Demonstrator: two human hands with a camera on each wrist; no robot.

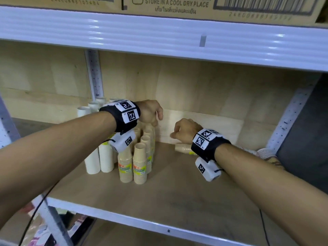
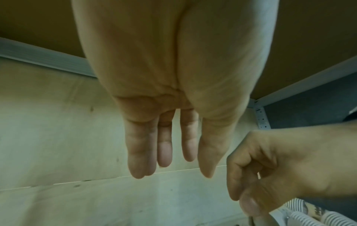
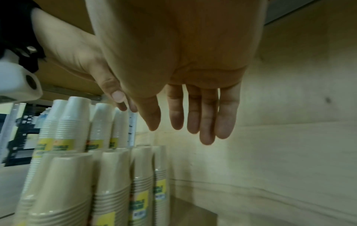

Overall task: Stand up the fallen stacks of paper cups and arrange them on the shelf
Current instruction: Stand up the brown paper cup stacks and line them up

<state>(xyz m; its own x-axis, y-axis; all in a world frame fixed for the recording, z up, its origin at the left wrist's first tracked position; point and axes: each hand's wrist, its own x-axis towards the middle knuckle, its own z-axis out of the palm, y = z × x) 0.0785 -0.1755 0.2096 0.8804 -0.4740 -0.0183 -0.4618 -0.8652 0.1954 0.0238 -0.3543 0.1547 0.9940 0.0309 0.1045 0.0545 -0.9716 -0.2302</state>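
Upright stacks of brown paper cups [image 1: 140, 162] with yellow labels stand on the wooden shelf [image 1: 177, 196]; they also fill the lower left of the right wrist view [image 3: 112, 183]. Taller white cup stacks [image 1: 99, 157] stand to their left. One brown stack [image 1: 183, 148] lies on its side at the back, partly hidden by my right wrist. My left hand [image 1: 154, 115] hangs above the brown stacks, fingers relaxed [image 2: 164, 152] and holding nothing. My right hand [image 1: 179, 132] hovers over the fallen stack, fingers loose [image 3: 206, 122] and empty.
A fallen stack of patterned cups [image 1: 266, 153] lies at the right end of the shelf, under my right forearm, and shows in the left wrist view [image 2: 301, 214]. The upper shelf [image 1: 159, 38] with cardboard boxes hangs close overhead. Metal posts [image 1: 95, 73] flank the bay.
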